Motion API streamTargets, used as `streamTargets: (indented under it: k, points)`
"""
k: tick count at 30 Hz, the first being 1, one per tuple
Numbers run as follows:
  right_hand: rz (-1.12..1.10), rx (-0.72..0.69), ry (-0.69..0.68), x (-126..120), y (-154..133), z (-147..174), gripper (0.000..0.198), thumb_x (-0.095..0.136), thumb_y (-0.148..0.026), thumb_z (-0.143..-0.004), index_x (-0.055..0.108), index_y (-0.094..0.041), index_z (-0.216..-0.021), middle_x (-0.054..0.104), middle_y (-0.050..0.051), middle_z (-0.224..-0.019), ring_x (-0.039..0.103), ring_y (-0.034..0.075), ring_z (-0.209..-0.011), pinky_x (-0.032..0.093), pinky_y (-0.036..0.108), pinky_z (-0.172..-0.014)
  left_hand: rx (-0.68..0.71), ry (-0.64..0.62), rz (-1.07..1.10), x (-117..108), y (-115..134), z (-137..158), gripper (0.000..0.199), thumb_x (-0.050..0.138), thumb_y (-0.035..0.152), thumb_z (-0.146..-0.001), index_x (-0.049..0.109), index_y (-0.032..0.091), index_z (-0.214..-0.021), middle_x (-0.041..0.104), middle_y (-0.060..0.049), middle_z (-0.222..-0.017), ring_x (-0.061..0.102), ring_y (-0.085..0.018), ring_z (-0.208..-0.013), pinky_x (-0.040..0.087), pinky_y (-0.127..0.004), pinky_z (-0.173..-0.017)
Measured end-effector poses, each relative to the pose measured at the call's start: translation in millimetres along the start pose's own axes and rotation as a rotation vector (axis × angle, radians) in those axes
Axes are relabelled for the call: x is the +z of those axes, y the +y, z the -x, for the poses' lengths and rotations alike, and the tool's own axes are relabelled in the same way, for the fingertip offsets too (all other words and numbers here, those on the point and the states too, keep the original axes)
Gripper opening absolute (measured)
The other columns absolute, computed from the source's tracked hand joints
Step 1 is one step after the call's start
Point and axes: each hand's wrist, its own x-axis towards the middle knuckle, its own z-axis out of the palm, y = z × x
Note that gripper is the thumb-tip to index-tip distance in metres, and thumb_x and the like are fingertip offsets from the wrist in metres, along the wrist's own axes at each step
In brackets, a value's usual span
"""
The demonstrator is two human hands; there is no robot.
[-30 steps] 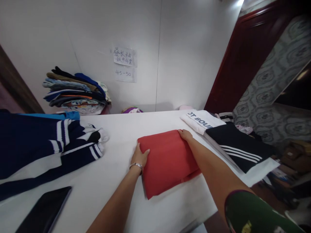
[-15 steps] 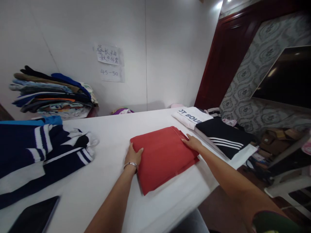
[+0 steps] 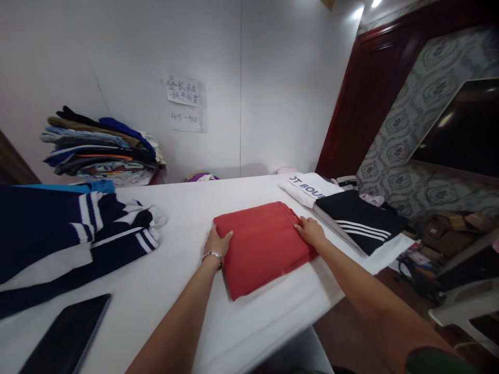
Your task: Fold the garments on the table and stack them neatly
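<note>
A folded red garment [image 3: 261,246] lies flat on the white table in front of me, with a pale stitched line near its right side. My left hand [image 3: 217,245], with a silver bracelet at the wrist, grips its left edge, thumb on top and fingers partly hidden at the side. On the opposite edge, my right hand [image 3: 311,232] is closed round the cloth near the stitching, its fingertips on the fabric. What kind of garment it is cannot be told while it is folded.
The white table [image 3: 183,306] carries a navy-and-white striped garment [image 3: 117,234] and a dark phone-like slab [image 3: 66,337] at left. Folded clothes are piled [image 3: 105,148] behind. At right lie a white printed garment [image 3: 307,188] and black striped clothing [image 3: 362,221].
The view has shifted slightly, so things on the left appear further right. Both hands keep hold of the red garment; its right-hand layers look more even under my right hand.
</note>
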Motion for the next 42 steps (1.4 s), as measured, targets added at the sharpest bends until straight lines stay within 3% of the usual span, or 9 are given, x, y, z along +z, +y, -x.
streamTargets:
  k: [4,6,8,12,24,29,34,38,42]
  points:
    - [-0.068,-0.301,0.118,-7.7,-36.7,15.5,0.052,0.035,-0.049,-0.095,0.044,-0.020,-0.138,0.039,0.014,-0.146,0.030,0.027,-0.136,0.026,0.044,-0.106,0.167,0.110,-0.205,-0.9,10.9,14.1,0.071,0.046,0.052,-0.085,0.036,0.009,-0.140,0.039,-0.021,-0.145,0.039,-0.031,-0.133,0.036,-0.045,-0.106]
    - [-0.157,-0.441,0.035,-8.9,-60.1,23.7,0.058,0.030,-0.055,-0.095,0.037,-0.023,-0.143,0.028,0.009,-0.153,0.017,0.025,-0.142,0.018,0.045,-0.112,0.334,0.128,-0.330,3.4,14.9,21.7,0.067,0.043,0.051,-0.086,0.038,0.012,-0.140,0.030,-0.018,-0.152,0.027,-0.032,-0.139,0.029,-0.050,-0.110]
    - [-0.214,-0.544,-0.106,-7.7,-79.4,29.8,0.064,0.026,-0.061,-0.093,0.030,-0.027,-0.147,0.020,0.006,-0.156,0.010,0.024,-0.144,0.011,0.046,-0.114,0.457,0.039,-0.436,9.5,15.5,27.4,0.063,0.043,0.053,-0.086,0.043,0.018,-0.138,0.027,-0.013,-0.154,0.020,-0.031,-0.142,0.021,-0.054,-0.112]
    - [-0.201,-0.621,-0.269,-2.3,-90.6,35.6,0.069,0.024,-0.065,-0.091,0.023,-0.027,-0.149,0.016,0.004,-0.157,0.010,0.023,-0.144,0.002,0.045,-0.115,0.495,-0.097,-0.527,17.8,10.3,31.4,0.060,0.040,0.057,-0.085,0.048,0.023,-0.135,0.035,-0.009,-0.151,0.021,-0.031,-0.142,0.016,-0.057,-0.112]
    - [-0.154,-0.424,-0.146,9.6,-32.1,52.0,0.065,0.028,-0.061,-0.093,0.025,-0.027,-0.148,0.018,0.002,-0.156,0.016,0.021,-0.143,0.013,0.046,-0.115,0.475,-0.110,-0.487,14.0,6.8,31.7,0.064,0.038,0.059,-0.085,0.047,0.021,-0.136,0.035,-0.009,-0.151,0.020,-0.029,-0.142,0.018,-0.052,-0.113]
    - [-0.111,-0.333,-0.067,22.1,3.7,56.3,0.061,0.033,-0.054,-0.094,0.030,-0.024,-0.147,0.027,0.004,-0.153,0.021,0.023,-0.142,0.013,0.049,-0.115,0.471,-0.109,-0.477,14.4,5.5,32.1,0.063,0.038,0.059,-0.085,0.047,0.022,-0.135,0.035,-0.008,-0.151,0.021,-0.028,-0.142,0.018,-0.052,-0.113]
    - [-0.194,-0.199,-0.038,28.9,40.1,58.9,0.058,0.033,-0.047,-0.094,0.037,-0.018,-0.144,0.028,0.006,-0.153,0.020,0.022,-0.142,0.025,0.044,-0.113,0.493,-0.091,-0.468,14.6,2.9,30.0,0.061,0.040,0.057,-0.085,0.048,0.023,-0.134,0.037,-0.010,-0.149,0.022,-0.029,-0.142,0.018,-0.053,-0.112]
    - [-0.275,-0.163,-0.015,33.0,48.5,61.4,0.056,0.031,-0.046,-0.095,0.038,-0.019,-0.144,0.031,0.007,-0.151,0.025,0.021,-0.141,0.025,0.044,-0.113,0.502,-0.075,-0.487,11.7,5.3,34.6,0.059,0.041,0.055,-0.086,0.047,0.023,-0.135,0.035,-0.011,-0.150,0.022,-0.030,-0.141,0.015,-0.056,-0.112]
    - [-0.325,-0.118,-0.023,34.1,47.0,64.0,0.053,0.029,-0.044,-0.096,0.035,-0.022,-0.144,0.030,0.006,-0.152,0.025,0.021,-0.141,0.022,0.048,-0.113,0.613,-0.136,-0.509,15.2,14.4,52.3,0.063,0.037,0.061,-0.085,0.046,0.025,-0.136,0.032,-0.009,-0.152,0.019,-0.029,-0.143,0.005,-0.058,-0.113]
